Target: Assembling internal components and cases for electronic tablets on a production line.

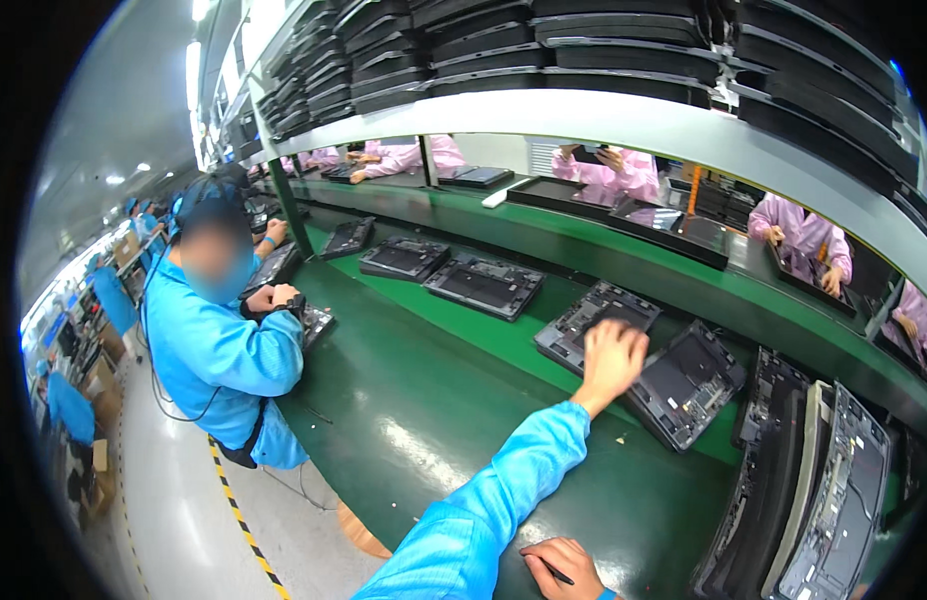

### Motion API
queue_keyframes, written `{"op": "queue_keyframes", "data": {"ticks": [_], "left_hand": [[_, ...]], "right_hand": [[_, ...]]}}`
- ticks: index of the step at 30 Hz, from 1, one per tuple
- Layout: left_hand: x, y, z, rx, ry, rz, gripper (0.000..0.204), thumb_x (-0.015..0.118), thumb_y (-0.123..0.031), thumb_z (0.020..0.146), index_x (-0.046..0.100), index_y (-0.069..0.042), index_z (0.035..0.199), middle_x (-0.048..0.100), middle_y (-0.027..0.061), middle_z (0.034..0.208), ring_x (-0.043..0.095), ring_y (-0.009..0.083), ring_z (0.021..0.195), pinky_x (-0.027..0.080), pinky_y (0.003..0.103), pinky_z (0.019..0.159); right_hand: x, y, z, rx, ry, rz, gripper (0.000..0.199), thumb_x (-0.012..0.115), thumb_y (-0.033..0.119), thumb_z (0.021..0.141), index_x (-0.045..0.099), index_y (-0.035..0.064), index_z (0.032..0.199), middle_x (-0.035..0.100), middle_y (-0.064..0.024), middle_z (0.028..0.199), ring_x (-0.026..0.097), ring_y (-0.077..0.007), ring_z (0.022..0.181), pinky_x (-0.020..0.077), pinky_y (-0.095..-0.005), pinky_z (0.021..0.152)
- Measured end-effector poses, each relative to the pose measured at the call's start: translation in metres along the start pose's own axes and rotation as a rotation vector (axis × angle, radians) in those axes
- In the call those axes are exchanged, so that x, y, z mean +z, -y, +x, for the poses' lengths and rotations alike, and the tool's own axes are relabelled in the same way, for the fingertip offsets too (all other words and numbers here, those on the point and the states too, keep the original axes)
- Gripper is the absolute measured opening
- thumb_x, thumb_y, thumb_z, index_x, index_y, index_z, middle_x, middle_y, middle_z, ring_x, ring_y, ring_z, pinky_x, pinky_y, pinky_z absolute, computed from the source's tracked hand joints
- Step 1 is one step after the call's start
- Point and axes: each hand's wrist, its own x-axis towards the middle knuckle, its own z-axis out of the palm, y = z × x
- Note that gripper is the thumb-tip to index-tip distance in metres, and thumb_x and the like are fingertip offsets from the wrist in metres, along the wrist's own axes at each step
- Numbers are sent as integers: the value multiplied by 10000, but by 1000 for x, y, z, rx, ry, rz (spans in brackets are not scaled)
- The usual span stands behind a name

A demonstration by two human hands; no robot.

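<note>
My left hand (pixel 612 358) reaches forward in a light blue sleeve, fingers curled over the near right corner of a dark grey laptop shell (pixel 576 328) lying on the green belt (pixel 434 400). A second open shell (pixel 689 385) lies tilted just right of that hand. Down at the lower edge my right hand (pixel 562 566) rests on the belt, closed on a thin dark pen-like tool (pixel 558 573).
More shells (pixel 484 285) lie along the belt toward the far left. Several shells stand on edge at the right (pixel 819 500). A co-worker in a blue coat (pixel 219 350) works at the left. Black trays (pixel 584 45) fill the shelf above. People in pink sit across the line.
</note>
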Motion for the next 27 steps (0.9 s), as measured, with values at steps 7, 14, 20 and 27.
{"op": "queue_keyframes", "data": {"ticks": [7,14,20,27], "left_hand": [[-60,81,61,-700,729,412,757,882,-612,654,744,-76,1170,697,153,1245,631,317,1209,493,439,998],[-55,147,32,-889,730,-62,747,961,-534,574,764,9,1049,755,172,1101,716,302,1063,534,419,928],[-98,107,44,-1101,560,-567,643,884,-266,784,605,96,1236,711,174,1081,681,272,988,506,406,902],[-203,101,-9,-967,112,-762,679,695,-53,940,354,-100,1526,624,187,1247,678,224,980,576,375,826]], "right_hand": [[-4,-1,6,-12,-17,1,77,655,-11,902,688,-18,971,660,-181,925,637,-382,840,504,-427,757],[2,3,6,-21,-26,40,58,652,-1,911,693,1,953,665,-173,914,637,-373,835,496,-420,756],[0,2,3,42,-15,45,58,649,23,929,698,26,959,665,-173,918,619,-385,820,485,-421,749],[0,0,1,36,-56,53,59,654,49,940,700,34,975,663,-167,918,614,-384,818,481,-427,740]]}}
